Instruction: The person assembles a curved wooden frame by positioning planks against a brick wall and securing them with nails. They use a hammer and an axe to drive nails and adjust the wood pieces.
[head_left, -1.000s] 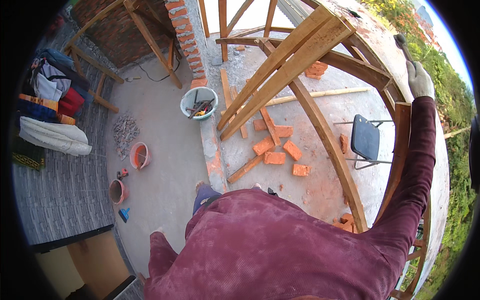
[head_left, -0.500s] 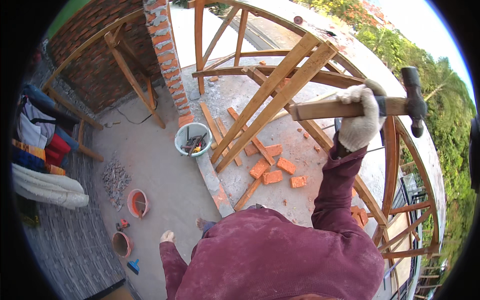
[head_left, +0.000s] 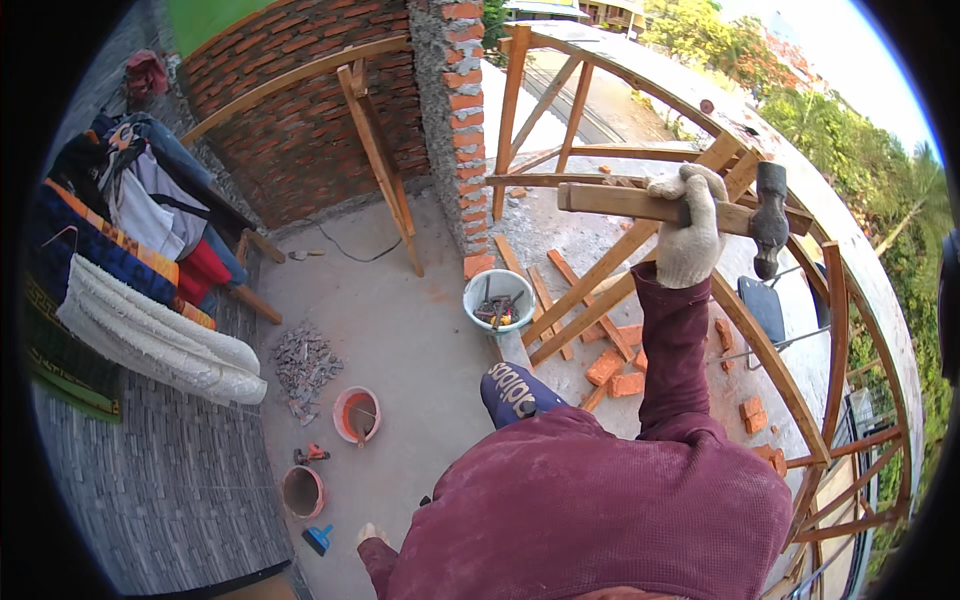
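My right hand (head_left: pixel 690 228), in a pale knitted glove, is raised at the right and wrapped round a hammer (head_left: pixel 622 203). The hammer's wooden handle lies nearly level, and its dark metal head points to the right. Behind it are slanting wooden beams (head_left: pixel 598 268). Low at my side hangs my left hand (head_left: pixel 371 534), also pale-gloved; its fingers are too small and partly hidden to make out. Nearest to it on the floor is a blue-headed tool (head_left: pixel 317 540).
A bucket of tools (head_left: pixel 499 302) stands by the brick pillar (head_left: pixel 466 140). Loose bricks (head_left: pixel 605 367) and planks lie beyond. At left are two reddish buckets (head_left: pixel 357 415), a rubble heap (head_left: pixel 305 365), a red-and-black power tool (head_left: pixel 311 455) and hanging clothes (head_left: pixel 150 220). Wooden trestle legs (head_left: pixel 380 165) stand near the brick wall.
My view has swung left, so the scene sits further right. The raised hammer stays in my right hand. My left hand is lower, and my blue-clad knee now shows.
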